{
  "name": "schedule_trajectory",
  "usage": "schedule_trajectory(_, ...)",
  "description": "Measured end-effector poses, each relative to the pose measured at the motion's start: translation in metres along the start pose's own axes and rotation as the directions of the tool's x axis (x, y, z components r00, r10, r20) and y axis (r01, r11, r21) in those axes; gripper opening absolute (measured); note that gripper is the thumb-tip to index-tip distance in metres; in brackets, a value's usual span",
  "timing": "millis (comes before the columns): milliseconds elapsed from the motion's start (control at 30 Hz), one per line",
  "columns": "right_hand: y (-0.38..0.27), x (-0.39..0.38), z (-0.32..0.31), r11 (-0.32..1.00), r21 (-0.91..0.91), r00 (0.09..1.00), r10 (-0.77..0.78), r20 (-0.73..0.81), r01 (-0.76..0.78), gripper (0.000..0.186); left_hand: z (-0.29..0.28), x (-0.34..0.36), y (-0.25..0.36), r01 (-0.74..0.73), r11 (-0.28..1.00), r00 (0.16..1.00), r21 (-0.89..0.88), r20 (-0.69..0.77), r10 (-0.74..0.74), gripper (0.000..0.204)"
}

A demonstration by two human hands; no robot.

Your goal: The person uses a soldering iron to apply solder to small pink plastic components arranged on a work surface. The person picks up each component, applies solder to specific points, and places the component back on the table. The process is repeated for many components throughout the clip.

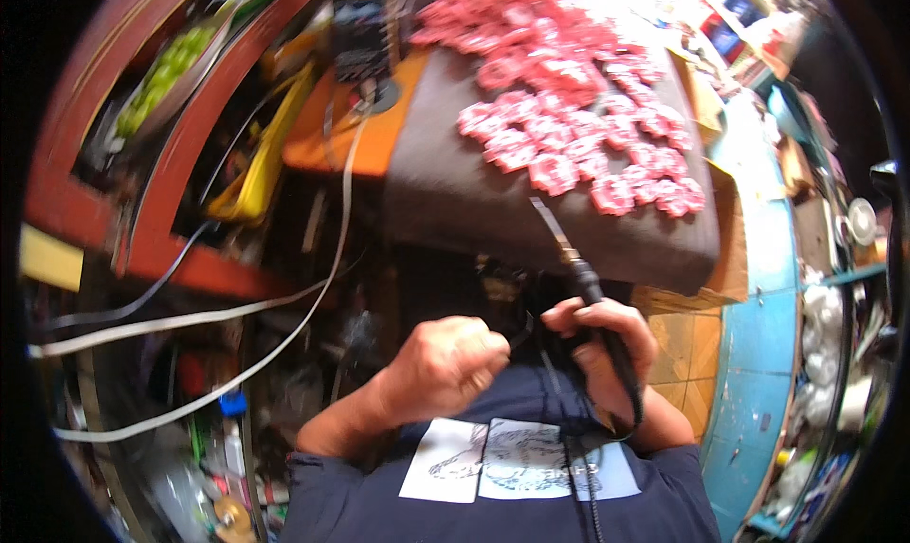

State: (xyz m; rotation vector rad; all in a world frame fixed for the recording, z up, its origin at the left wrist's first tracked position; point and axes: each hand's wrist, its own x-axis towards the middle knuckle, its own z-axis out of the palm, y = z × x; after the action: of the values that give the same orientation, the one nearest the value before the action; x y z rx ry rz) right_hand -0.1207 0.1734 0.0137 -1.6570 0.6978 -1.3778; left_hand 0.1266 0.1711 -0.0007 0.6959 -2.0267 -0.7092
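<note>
My right hand is wrapped round the black handle of a soldering iron. The iron's metal tip points up and away, in front of the near edge of a dark brown padded surface. From the handle a black cable runs down past my wrist. Beside it, my left hand is closed with its fingers curled in; a thin dark loop shows by its fingertips, and what it holds, if anything, I cannot make out. Many pink fabric-like flowers lie in clusters on the brown surface, beyond the iron's tip.
White cables arc across the left side. An orange board with a dark device adjoins the brown surface. At left stands a red wooden frame with a yellow tray. Cluttered shelves line the right, beyond a blue tiled strip.
</note>
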Motion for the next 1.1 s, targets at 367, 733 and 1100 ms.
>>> schedule_trajectory(367, -0.006, 0.004, -0.069, 0.99, -0.14, 0.997, -0.04, -0.061, 0.031, 0.035, 0.039, 0.116, 0.009, -0.162, 0.986, 0.934, 0.026, 0.325, 0.145, 0.019)
schedule_trajectory(733, 0.02, 0.047, -0.151, 0.994, -0.008, 0.947, -0.111, -0.303, 0.113, 0.028, 0.035, 0.221, -0.008, -0.008, 0.99, 0.905, -0.142, 0.421, 0.068, 0.014)
schedule_trajectory(1100, 0.016, 0.113, -0.243, 0.962, -0.243, 0.753, -0.066, -0.655, -0.126, 0.071, 0.013, 0.365, -0.056, -0.385, 0.872, 0.918, 0.303, 0.225, 0.327, 0.021)
